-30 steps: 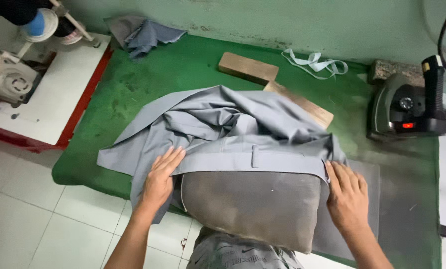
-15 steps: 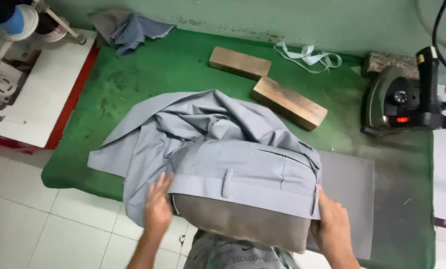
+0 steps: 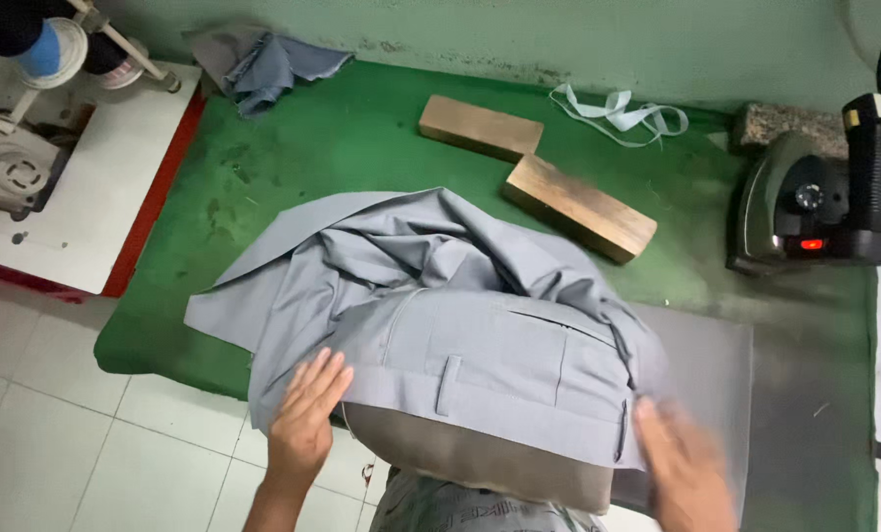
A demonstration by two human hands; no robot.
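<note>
Grey woven trousers (image 3: pixel 480 345) drape rumpled over a rounded pressing pad (image 3: pixel 480 463). I have my left hand (image 3: pixel 307 419) spread flat on the waistband; my right hand (image 3: pixel 686 473), blurred, lies open against the cloth.

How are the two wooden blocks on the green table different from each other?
The far wooden block lies near the wall, beside the white strap; the near wooden block lies closer to the grey trousers. The far wooden block looks shorter and nearly level across the picture; the near wooden block looks longer and slants more steeply. Both are plain brown wood, flat on the green table, almost meeting at one corner.
</note>
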